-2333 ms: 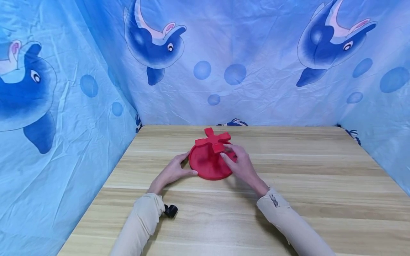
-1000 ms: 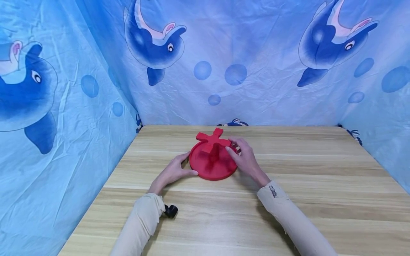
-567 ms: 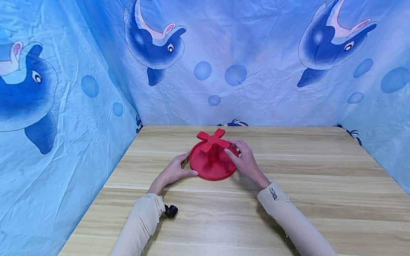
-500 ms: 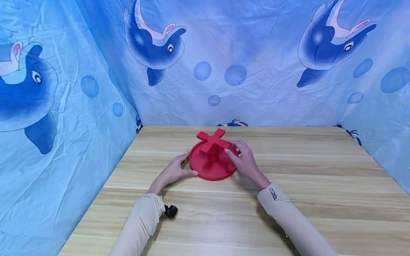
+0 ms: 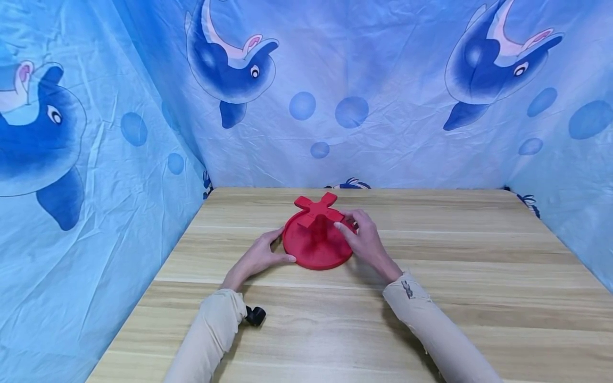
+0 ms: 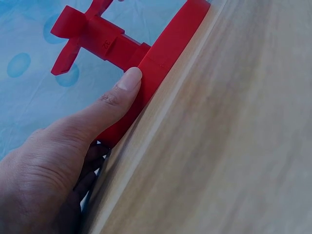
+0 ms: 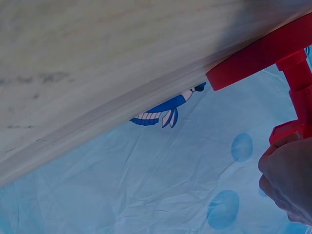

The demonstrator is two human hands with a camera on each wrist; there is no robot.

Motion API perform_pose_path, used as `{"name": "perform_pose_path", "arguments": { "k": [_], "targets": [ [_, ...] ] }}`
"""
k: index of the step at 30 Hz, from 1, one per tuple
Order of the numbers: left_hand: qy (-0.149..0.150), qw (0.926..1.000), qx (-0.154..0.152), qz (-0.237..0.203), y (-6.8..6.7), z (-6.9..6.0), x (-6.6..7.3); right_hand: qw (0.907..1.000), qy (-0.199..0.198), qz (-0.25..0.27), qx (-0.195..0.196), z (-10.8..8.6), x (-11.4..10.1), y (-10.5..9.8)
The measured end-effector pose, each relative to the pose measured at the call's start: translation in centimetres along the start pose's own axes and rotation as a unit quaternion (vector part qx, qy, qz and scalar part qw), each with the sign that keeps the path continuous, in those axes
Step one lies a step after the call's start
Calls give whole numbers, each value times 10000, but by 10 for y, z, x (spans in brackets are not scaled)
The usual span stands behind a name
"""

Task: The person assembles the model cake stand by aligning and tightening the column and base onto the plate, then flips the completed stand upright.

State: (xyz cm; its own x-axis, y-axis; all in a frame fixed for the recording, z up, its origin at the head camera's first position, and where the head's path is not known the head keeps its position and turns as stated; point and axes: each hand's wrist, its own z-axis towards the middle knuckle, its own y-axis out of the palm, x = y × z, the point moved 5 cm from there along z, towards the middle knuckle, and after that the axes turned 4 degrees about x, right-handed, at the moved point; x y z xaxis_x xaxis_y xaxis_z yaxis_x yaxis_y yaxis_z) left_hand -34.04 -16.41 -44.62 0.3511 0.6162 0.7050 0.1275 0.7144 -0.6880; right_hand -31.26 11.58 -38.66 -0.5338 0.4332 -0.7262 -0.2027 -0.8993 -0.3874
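Note:
In the head view a red round base [image 5: 311,255] with a raised rim rests on the wooden table. A thick red post [image 6: 107,44] rises from its middle, topped by a red four-armed cross [image 5: 318,208]. My left hand [image 5: 261,254] holds the base by its left edge; its thumb presses the rim at the front, and the other fingers go round behind. With thumb and fingers, my right hand [image 5: 365,239] pinches the near-right arm of the cross. In the right wrist view this hand [image 7: 292,175] covers most of the cross.
The wooden table [image 5: 306,330] stretches around the base on every side. A small black device [image 5: 256,316] sticks out by the left sleeve. Blue curtains [image 5: 407,149] printed with dolphins hang behind the table and at both sides.
Since the oldest frame the cross has turned on the post, and my right hand has moved slightly to the right with one arm. The left hand and the base stay put.

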Motion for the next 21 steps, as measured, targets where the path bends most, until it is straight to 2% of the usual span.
{"name": "perform_pose_path", "arguments": {
  "k": [8, 17, 21],
  "targets": [
    [65, 10000, -30, -40, 3, 1, 0, 9998, -159, -69, 107, -1, 1, -1],
    [3, 9999, -48, -129, 2, 1, 1, 9999, 71, -89, 36, -2, 2, 1],
    [-27, 10000, -39, -88, 1, 0, 0, 9994, 277, 3, -226, -2, 5, 1]
  ]
}}
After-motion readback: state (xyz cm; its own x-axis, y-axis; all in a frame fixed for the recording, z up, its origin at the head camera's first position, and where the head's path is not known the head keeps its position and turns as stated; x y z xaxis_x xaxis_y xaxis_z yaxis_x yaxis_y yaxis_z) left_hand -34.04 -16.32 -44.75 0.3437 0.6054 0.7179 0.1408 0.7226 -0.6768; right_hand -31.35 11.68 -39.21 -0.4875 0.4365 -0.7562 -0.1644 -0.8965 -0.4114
